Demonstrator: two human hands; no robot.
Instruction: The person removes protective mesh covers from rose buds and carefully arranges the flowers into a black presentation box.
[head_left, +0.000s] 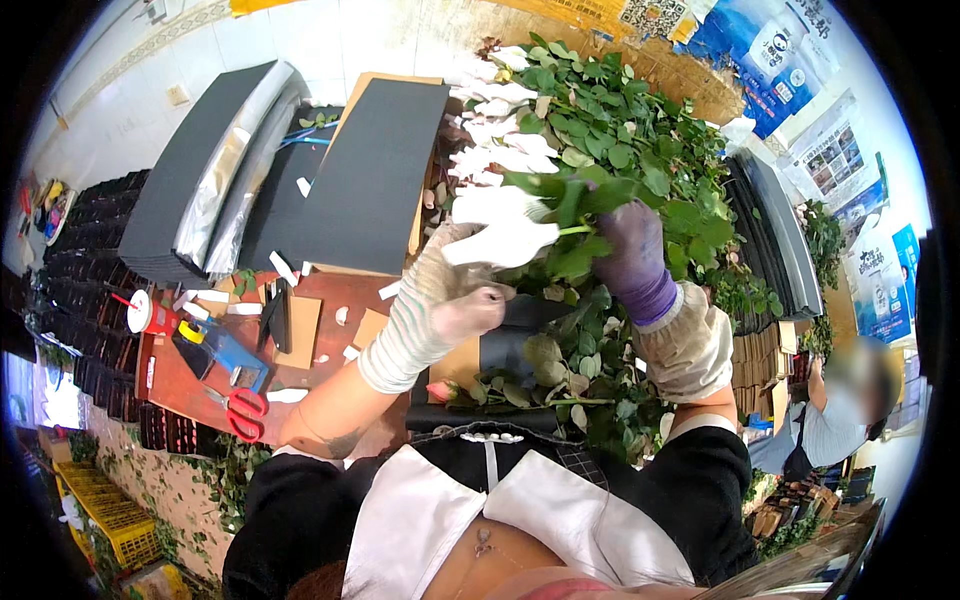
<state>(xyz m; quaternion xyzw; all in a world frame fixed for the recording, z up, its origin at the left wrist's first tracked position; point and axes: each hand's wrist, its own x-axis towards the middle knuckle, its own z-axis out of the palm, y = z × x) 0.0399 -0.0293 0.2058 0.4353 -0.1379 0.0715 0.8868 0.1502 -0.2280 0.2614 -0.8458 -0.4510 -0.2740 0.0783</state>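
My left hand, in a striped fingerless glove, is at the white-sleeved rose heads; whether its fingers grip them is unclear. My right hand, in a purple glove with a pale cuff, is closed around the leafy rose stems just right of those heads. Beyond both hands lies a large pile of roses, white sleeves on the left and green leaves on the right. Close to my body, a pink rose lies with its stem pointing right.
Red-handled scissors, a blue tape dispenser, a black stapler and a red-and-white cup stand on the red table at left. Black boards and clear plastic sleeves lie behind. A person is at far right.
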